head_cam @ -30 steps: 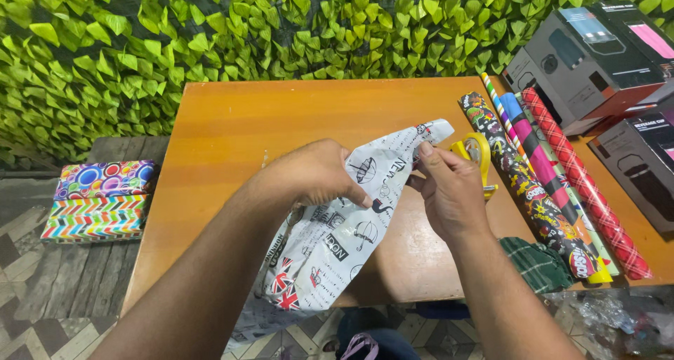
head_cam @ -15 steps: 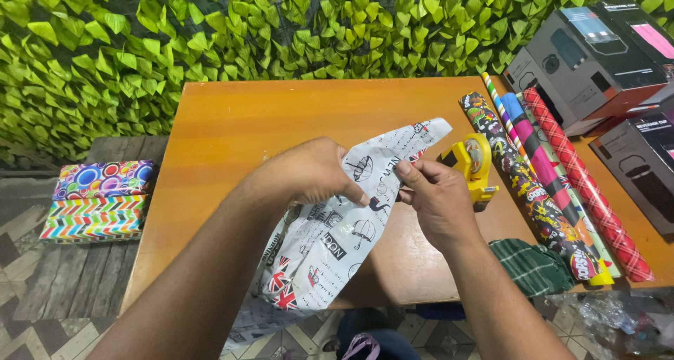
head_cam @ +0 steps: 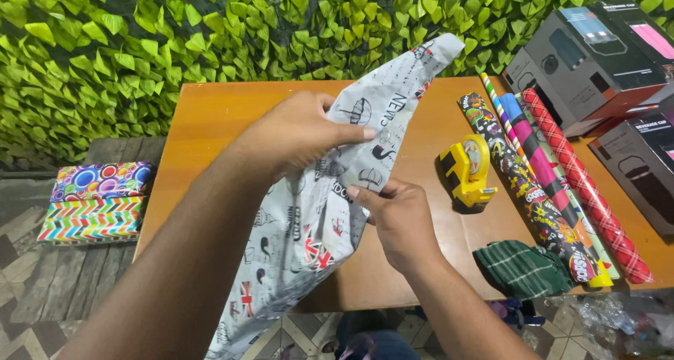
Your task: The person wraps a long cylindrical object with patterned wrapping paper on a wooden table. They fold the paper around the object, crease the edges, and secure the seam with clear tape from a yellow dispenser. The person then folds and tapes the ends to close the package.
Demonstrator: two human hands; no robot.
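Left hand [head_cam: 298,132] and right hand [head_cam: 397,219] each have a closed grip on the printed wrapping paper [head_cam: 316,212], held raised above the tabletop [head_cam: 225,114]. Yellow tape dispenser [head_cam: 467,170] sits just right of it.

1. One view is given, taken from the head and aimed steeply down.
2. The table [head_cam: 232,114] is seen close, across to a leaf wall [head_cam: 175,30].
3. The floor [head_cam: 42,297] is caught at left.
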